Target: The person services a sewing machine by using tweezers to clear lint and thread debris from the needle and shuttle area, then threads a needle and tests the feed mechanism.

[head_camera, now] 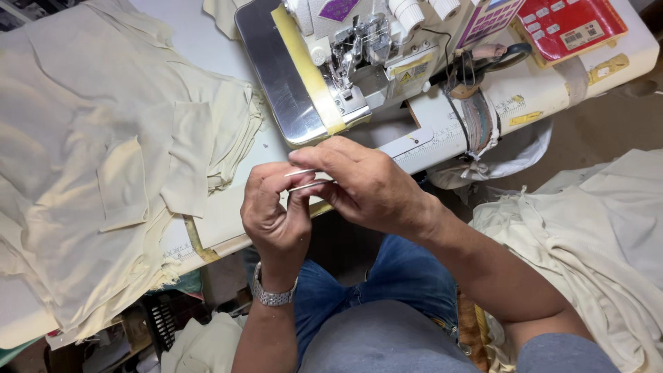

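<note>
Tweezers, thin and silver metal [307, 178], sit pinched between both hands just in front of the white worktop [207, 221]. Left hand [276, 214] is curled shut around them, a steel wristwatch [271, 295] on that wrist. Right hand [366, 186] closes over from the other side, fingertips clamped on the prongs. White overlock sewing machine [359, 55] stands just beyond; cream fabric pieces [103, 173] are piled to the left.
</note>
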